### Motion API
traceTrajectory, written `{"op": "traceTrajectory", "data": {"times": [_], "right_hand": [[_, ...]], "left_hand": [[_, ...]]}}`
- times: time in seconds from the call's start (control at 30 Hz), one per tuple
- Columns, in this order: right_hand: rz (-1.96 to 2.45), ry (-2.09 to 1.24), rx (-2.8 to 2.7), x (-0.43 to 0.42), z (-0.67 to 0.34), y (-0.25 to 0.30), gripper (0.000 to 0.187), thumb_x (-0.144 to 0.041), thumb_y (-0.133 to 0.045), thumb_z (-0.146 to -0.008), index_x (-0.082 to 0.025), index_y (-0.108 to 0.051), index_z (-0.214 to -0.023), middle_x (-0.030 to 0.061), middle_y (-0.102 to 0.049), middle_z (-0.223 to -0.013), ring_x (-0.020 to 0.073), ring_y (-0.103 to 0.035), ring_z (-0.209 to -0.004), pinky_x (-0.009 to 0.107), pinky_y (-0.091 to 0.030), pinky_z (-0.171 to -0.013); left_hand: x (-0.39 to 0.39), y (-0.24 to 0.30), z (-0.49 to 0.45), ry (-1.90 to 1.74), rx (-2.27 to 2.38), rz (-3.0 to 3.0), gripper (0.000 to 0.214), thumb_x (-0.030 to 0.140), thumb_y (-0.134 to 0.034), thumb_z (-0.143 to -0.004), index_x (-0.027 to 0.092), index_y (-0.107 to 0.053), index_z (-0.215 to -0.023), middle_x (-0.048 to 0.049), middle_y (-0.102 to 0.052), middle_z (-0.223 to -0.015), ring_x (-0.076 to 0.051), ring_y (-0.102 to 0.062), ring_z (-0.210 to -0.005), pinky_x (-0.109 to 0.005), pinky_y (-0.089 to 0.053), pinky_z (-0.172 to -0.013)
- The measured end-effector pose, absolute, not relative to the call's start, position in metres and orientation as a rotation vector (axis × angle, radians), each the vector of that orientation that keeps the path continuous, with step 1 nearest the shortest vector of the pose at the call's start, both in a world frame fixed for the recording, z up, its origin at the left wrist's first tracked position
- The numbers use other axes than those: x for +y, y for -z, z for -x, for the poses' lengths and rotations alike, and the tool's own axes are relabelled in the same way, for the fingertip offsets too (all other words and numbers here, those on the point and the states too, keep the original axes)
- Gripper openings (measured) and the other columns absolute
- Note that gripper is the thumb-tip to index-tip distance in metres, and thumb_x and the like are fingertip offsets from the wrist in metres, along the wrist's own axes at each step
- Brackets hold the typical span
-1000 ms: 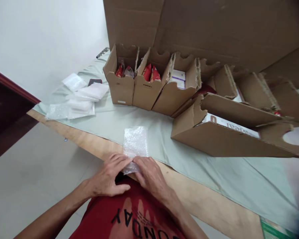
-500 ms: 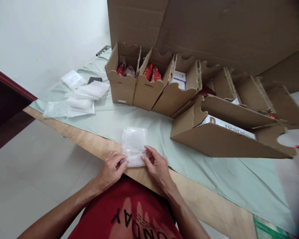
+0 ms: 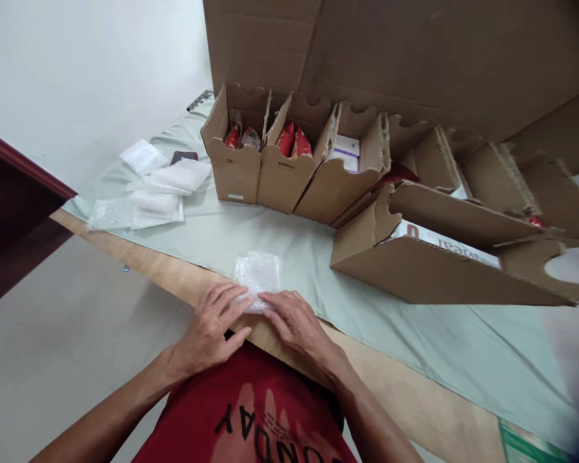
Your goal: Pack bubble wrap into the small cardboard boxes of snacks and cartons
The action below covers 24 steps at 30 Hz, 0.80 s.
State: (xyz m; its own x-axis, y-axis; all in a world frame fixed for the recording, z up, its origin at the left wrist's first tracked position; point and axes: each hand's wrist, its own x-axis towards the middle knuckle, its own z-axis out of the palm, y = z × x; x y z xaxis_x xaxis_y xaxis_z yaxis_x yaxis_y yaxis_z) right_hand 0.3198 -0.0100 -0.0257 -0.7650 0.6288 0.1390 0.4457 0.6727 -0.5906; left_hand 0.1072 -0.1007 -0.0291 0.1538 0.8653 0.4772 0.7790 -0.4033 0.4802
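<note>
A small sheet of bubble wrap [image 3: 258, 270] lies at the table's near edge in front of me, its near part folded over. My left hand [image 3: 218, 321] rests on its lower left corner, fingers stretched out and thumb apart. From the right, my right hand [image 3: 294, 321] lies over the lower right part with its fingers extended and fairly flat. Both hands press on the wrap from above, and neither grips it. The fingers hide some of the near edge.
Several bubble wrap pieces [image 3: 159, 202] lie at the left beside a dark phone [image 3: 184, 157]. Upright cardboard holders [image 3: 282, 183] with red packets and white boxes line the back. Another holder [image 3: 444, 273] lies at the right, with a white box [image 3: 446, 243] inside.
The near part of the bubble wrap is folded further, so the piece looks shorter. My fingers have gone from pinching its corners to lying flat on it, closer together.
</note>
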Motion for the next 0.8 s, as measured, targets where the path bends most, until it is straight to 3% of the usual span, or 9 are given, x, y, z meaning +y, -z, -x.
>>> {"op": "traceTrajectory", "data": {"times": [0.1, 0.17, 0.3, 0.43, 0.5, 0.67, 0.8], "right_hand": [[0.904, -0.661, -2.504, -0.015, -0.324, 0.021, 0.028, -0.025, -0.057, -0.101, -0.021, -0.065, -0.127, 0.0098, -0.074, -0.123, 0.0243, -0.066, -0.111, 0.042, -0.052, -0.095], [0.898, -0.470, -2.504, -0.018, -0.324, 0.020, 0.029, -0.026, -0.062, -0.097, -0.020, -0.066, -0.125, 0.0147, -0.069, -0.132, 0.0296, -0.062, -0.119, 0.047, -0.050, -0.097], [0.797, -0.320, -2.675, -0.010, -0.313, 0.027, 0.031, -0.020, -0.063, -0.094, -0.020, -0.067, -0.125, 0.0158, -0.069, -0.133, 0.0340, -0.061, -0.120, 0.050, -0.050, -0.094], [0.982, -0.529, -2.415, 0.009, -0.301, 0.036, 0.028, -0.018, -0.054, -0.099, -0.022, -0.070, -0.121, 0.0113, -0.075, -0.120, 0.0282, -0.068, -0.109, 0.045, -0.054, -0.092], [1.070, -0.664, -2.233, 0.010, -0.300, 0.036, 0.029, -0.022, -0.053, -0.099, -0.023, -0.070, -0.123, 0.0095, -0.077, -0.117, 0.0255, -0.070, -0.106, 0.042, -0.056, -0.093], [1.039, -1.043, -2.043, -0.018, -0.303, 0.024, 0.028, -0.030, -0.056, -0.098, -0.025, -0.070, -0.122, 0.0076, -0.078, -0.116, 0.0244, -0.072, -0.104, 0.039, -0.057, -0.093], [1.070, -0.873, -2.083, -0.030, -0.313, 0.019, 0.029, -0.036, -0.056, -0.100, -0.027, -0.070, -0.124, 0.0095, -0.076, -0.119, 0.0273, -0.070, -0.110, 0.046, -0.053, -0.098]], "left_hand": [[-0.093, 0.037, -0.105, -1.037, 1.638, -2.226, 0.027, 0.012, -0.055, -0.095, 0.019, -0.064, -0.119, -0.0076, -0.075, -0.100, -0.023, -0.068, -0.093, -0.042, -0.052, -0.089], [-0.081, 0.044, -0.104, -1.030, 1.687, -2.156, 0.024, 0.014, -0.055, -0.095, 0.017, -0.066, -0.116, -0.0076, -0.074, -0.094, -0.023, -0.068, -0.087, -0.041, -0.054, -0.083], [-0.066, 0.044, -0.101, -1.071, 1.833, -2.043, 0.023, 0.024, -0.057, -0.096, 0.017, -0.069, -0.114, -0.0098, -0.073, -0.100, -0.026, -0.069, -0.094, -0.044, -0.056, -0.088], [-0.080, 0.032, -0.098, -1.305, 1.973, -1.508, 0.028, 0.036, -0.062, -0.095, 0.019, -0.068, -0.116, -0.0097, -0.071, -0.110, -0.023, -0.069, -0.098, -0.038, -0.059, -0.085], [-0.090, 0.029, -0.102, -1.323, 1.834, -1.173, 0.030, 0.040, -0.063, -0.094, 0.018, -0.068, -0.114, -0.0088, -0.073, -0.106, -0.022, -0.072, -0.095, -0.037, -0.060, -0.084], [-0.090, 0.032, -0.129, -1.346, 1.210, -0.709, 0.051, 0.042, -0.077, -0.080, 0.016, -0.066, -0.123, -0.0124, -0.075, -0.118, -0.028, -0.071, -0.113, -0.045, -0.055, -0.102], [-0.078, 0.028, -0.147, -1.429, 1.054, -0.556, 0.044, 0.036, -0.084, -0.074, 0.018, -0.072, -0.112, -0.0088, -0.078, -0.112, -0.028, -0.071, -0.112, -0.045, -0.053, -0.106]]}}
